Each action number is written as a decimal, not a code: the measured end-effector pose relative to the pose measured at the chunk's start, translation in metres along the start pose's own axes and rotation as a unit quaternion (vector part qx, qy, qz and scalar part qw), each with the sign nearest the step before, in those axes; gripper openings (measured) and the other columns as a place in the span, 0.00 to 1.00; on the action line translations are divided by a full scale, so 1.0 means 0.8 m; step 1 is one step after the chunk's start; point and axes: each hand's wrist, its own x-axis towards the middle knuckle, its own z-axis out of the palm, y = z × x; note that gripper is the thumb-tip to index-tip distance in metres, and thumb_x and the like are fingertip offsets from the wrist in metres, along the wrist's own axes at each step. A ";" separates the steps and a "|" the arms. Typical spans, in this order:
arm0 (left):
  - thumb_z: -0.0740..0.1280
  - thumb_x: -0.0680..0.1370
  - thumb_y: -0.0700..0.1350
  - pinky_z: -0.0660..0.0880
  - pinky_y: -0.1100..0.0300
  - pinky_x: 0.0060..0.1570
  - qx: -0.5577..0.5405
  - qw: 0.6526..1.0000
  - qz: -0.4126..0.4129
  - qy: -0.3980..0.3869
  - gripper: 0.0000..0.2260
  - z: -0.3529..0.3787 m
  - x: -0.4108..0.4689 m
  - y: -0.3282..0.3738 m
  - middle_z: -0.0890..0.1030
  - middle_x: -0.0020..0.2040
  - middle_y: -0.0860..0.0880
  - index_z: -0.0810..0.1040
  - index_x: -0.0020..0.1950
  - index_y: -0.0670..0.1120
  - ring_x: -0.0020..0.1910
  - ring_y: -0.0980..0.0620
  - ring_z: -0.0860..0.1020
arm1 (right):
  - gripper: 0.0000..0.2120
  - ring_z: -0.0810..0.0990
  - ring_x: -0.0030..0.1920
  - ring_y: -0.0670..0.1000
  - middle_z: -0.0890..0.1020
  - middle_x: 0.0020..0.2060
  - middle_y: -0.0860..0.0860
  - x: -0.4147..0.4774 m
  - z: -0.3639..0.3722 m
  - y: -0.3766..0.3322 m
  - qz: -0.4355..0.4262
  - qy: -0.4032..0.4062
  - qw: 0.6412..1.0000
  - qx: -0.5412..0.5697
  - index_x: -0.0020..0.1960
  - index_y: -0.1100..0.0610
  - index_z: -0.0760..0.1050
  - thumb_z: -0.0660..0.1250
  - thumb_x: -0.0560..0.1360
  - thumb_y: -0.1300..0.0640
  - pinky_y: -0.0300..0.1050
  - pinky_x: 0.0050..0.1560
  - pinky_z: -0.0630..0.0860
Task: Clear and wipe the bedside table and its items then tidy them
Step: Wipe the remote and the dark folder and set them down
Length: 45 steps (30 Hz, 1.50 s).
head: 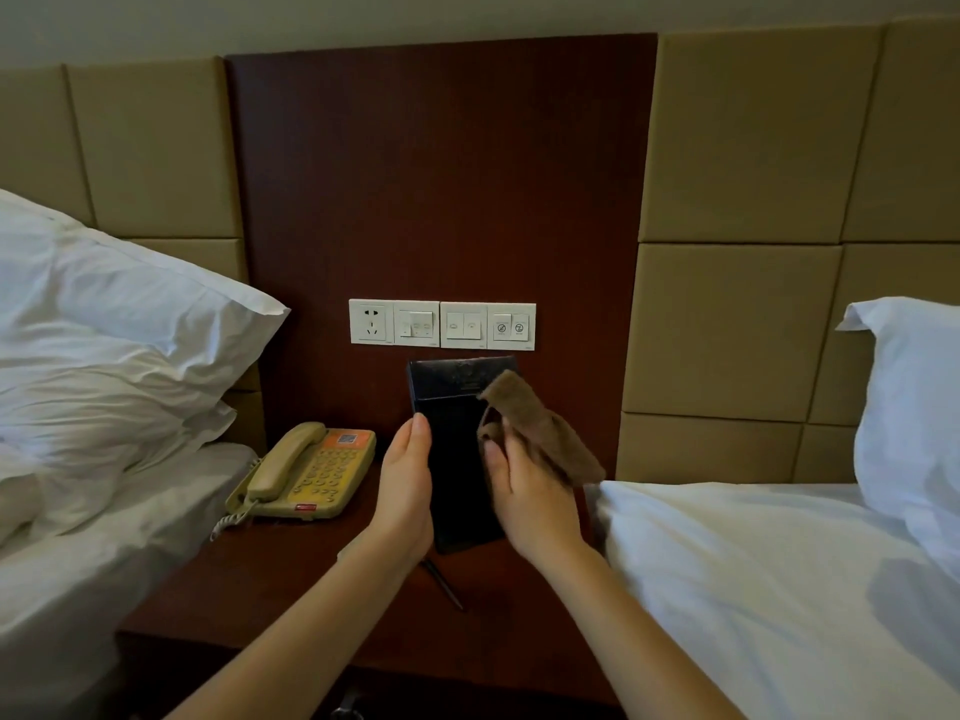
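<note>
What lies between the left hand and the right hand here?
In the head view, a black folder lies between the left hand and the right hand, which grips a brown cloth.

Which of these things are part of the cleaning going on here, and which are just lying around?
Part of the job: dark folder, steadied by the left hand; brown cloth, held in the right hand; telephone; pen; bedside table.

Just there: pillows; switch panel; padded headboard.
</note>
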 end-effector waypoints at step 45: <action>0.55 0.81 0.51 0.75 0.46 0.52 0.207 0.972 -0.023 -0.105 0.14 -0.044 0.000 -0.042 0.82 0.49 0.43 0.79 0.51 0.48 0.50 0.44 0.80 | 0.17 0.79 0.43 0.51 0.77 0.39 0.45 0.037 -0.012 0.057 0.037 -0.134 0.990 0.010 0.50 0.51 0.70 0.49 0.81 0.41 0.46 0.39 0.70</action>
